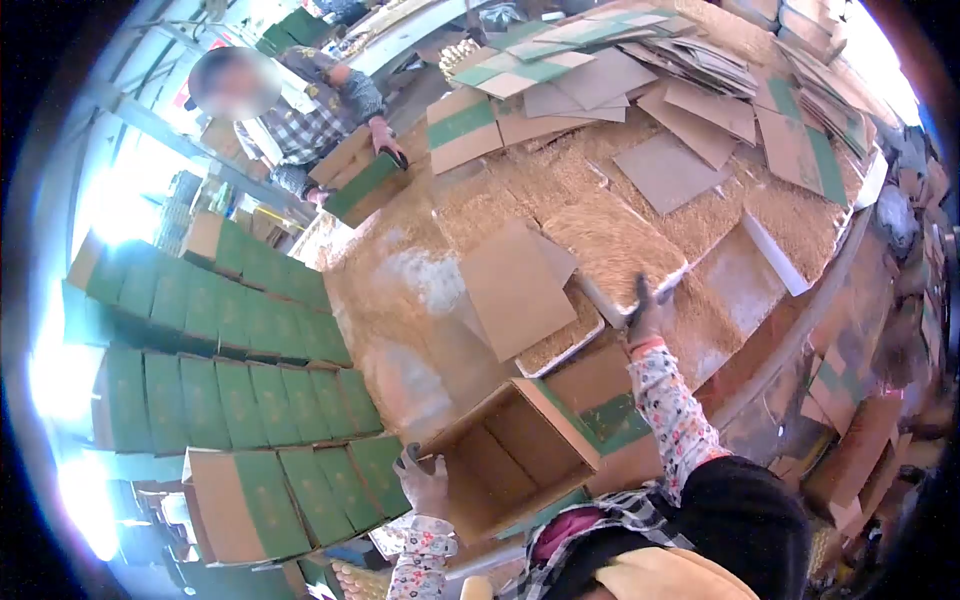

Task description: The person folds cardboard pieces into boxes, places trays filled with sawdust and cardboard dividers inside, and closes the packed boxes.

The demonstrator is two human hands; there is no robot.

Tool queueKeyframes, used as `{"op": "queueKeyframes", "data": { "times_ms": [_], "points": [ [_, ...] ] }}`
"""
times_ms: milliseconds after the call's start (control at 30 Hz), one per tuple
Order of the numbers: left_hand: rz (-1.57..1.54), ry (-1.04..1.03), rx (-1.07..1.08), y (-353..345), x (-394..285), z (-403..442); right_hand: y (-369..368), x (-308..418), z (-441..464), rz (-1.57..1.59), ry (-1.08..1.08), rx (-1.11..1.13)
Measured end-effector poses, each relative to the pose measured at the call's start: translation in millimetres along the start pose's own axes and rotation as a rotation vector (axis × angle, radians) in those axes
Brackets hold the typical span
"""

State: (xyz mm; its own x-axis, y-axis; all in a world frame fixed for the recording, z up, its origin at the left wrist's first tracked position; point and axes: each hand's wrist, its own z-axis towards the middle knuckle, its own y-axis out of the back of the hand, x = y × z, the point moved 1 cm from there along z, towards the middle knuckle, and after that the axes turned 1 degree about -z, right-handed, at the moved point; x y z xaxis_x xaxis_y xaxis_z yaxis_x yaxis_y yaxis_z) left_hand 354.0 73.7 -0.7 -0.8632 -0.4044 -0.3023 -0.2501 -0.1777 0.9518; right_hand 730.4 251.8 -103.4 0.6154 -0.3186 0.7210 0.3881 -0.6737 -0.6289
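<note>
An open-topped cardboard box with green bands stands close to my body, and its inside looks bare. My left hand grips the left wall of this box, thumb and fingers on either side of the edge. Further out, my gloved right hand holds the near corner of a white tray, fingers over the rim. Brown, loose, grain-like material fills the tray and looks slightly smeared by motion. Just left of the tray lies a flat cardboard sheet.
Rows of green-and-brown boxes line the left side. Flattened cartons pile up at the far side. Across the table, a co-worker handles another box. More cardboard lies at the right, below the table edge.
</note>
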Motion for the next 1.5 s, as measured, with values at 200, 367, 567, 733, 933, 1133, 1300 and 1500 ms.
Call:
{"op": "queueKeyframes", "data": {
  "times_ms": [200, 367, 567, 733, 933, 1133, 1300, 1500],
  "points": [
    [-0.052, -0.033, 0.028, 4.5, 2.5, -5.4, 47.8, -7.3, 25.5, 0.417, -0.575, 0.279],
    [-1.571, 0.202, 0.272, -52.7, 84.6, 31.1, 19.4, 78.8, -10.6, 0.272, -0.568, 0.292],
    [-1.782, -0.021, 0.776, -50.4, 39.0, 46.2, -16.0, 165.1, -84.6, -0.216, -0.856, 0.829],
    [-1.927, 0.365, 0.907, 28.0, -15.6, 25.3, -78.5, 157.2, -175.5, -0.575, -0.86, 1.018],
    [-1.479, 0.198, 0.479, -60.8, 34.5, 51.0, -3.3, 31.8, -162.0, -1.238, -0.482, 1.125],
    [-0.85, 0.122, 0.26, -20.2, 8.8, 20.7, -51.3, 97.7, -201.4, -0.846, 0.655, 1.199],
    [-0.561, -0.12, 0.007, -25.0, 2.5, 18.5, -95.7, 2.3, -76.1, -1.557, 0.569, 0.763],
    [-0.93, 0.062, 0.093, -38.8, -5.4, 18.7, -79.6, -55.2, 66.2, -1.425, 0.208, 0.87]
  ]
}}
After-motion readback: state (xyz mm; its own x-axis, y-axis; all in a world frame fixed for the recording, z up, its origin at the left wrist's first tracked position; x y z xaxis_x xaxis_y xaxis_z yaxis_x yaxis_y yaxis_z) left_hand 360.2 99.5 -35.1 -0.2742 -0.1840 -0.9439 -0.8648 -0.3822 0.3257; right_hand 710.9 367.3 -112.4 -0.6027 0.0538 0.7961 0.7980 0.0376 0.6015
